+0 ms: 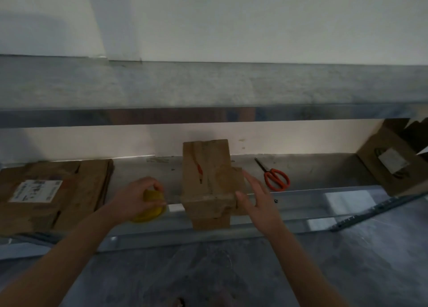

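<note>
We record a small cardboard box (208, 186) standing at the front edge of the lower metal shelf (143, 167), its near end overhanging the lip. The right hand (254, 202) lies along the box's right side with its fingers (253, 181) straight and spread, grasping nothing; the thumb appears to touch the near right corner, though blur prevents confirmation. The left hand (136, 195) is just left of the box and apart from it, its fingers (154, 185) curled over a yellow tape roll (150, 211), which sits at the shelf's front lip beneath the palm. On top of the box we note a red pencil (199, 171) and a pale round item (225, 175) that we cannot identify. Orange-handled scissors (275, 178) lie on the shelf to the right, near the right hand but clear of it. Flattened cardboard (53, 190) with a white label lies at far left; another carton (391, 165) leans at far right.
</note>
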Available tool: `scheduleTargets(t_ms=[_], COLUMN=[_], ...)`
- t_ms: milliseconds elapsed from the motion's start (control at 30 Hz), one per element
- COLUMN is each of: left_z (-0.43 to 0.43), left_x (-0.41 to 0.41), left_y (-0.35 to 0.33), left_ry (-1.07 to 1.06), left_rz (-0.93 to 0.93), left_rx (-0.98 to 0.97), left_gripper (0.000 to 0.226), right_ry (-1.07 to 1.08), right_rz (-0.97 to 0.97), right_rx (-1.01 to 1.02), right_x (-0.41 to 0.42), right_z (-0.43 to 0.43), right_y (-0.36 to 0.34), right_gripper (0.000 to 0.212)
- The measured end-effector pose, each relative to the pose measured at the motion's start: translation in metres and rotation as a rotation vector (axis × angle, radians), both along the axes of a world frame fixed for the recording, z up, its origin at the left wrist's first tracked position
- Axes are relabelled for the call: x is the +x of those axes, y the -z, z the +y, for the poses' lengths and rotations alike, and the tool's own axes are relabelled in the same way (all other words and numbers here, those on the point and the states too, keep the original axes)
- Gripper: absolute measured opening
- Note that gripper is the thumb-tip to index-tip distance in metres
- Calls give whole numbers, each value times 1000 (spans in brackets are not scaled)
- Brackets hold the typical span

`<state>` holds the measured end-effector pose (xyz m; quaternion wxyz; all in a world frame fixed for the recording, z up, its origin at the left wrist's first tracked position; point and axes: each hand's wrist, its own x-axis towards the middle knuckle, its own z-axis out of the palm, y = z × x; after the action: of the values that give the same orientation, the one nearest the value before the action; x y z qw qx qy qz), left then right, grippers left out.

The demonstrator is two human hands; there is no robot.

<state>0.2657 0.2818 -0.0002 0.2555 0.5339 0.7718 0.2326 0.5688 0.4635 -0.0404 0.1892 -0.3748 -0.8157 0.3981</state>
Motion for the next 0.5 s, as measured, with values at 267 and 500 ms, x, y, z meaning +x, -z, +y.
scheduleTargets(t_ms=[267,500], left_z=[-3,-6], left_x=[28,54], left_y=[-14,-13], left_ry=[-193,-333], left_rz=[7,50], left_rx=[-20,-63], left_gripper=[27,27], right_ry=[68,125], right_rz=[-444,-670], right_rx=[282,231], right_x=[58,59], right_z=[121,159], right_y=[64,96], right_gripper=[59,47])
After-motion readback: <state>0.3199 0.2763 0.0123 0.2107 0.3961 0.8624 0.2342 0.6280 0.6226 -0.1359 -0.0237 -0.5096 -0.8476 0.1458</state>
